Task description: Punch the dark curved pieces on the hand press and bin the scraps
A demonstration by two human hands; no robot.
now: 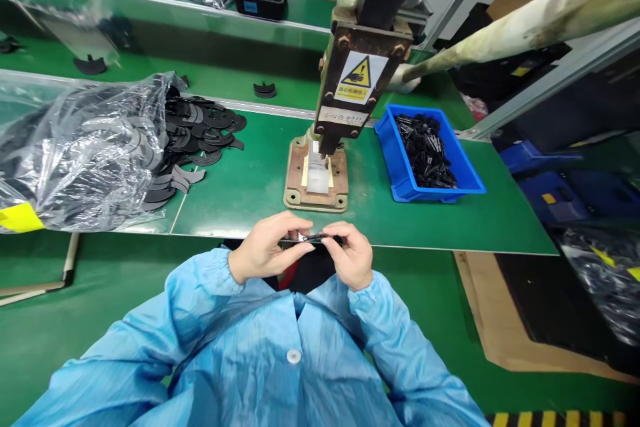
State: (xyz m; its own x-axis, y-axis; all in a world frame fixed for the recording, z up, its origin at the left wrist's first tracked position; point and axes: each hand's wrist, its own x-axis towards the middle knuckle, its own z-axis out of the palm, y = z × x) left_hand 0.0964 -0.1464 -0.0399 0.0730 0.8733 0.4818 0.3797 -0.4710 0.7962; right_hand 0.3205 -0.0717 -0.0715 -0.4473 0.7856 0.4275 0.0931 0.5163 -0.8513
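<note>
Both my hands meet at the front edge of the green bench, pinching a small dark part (316,237) between them. My left hand (273,245) grips its left end between thumb and fingers. On the other end, my right hand (349,253) closes in a pinch. The part is thin and black with a whitish spot near the left fingers; its exact kind is too small to tell. Just beyond my hands stands a hand press (353,73) with a warning label, its ram over a pale fixture block (318,177) on the metal base.
To the left, a clear plastic bag (85,147) spills curved black pieces (200,137) onto the bench. A blue bin (470,180) of small black parts sits right of the press. Behind is a green belt with a curved part (265,90) and a black bin (243,3).
</note>
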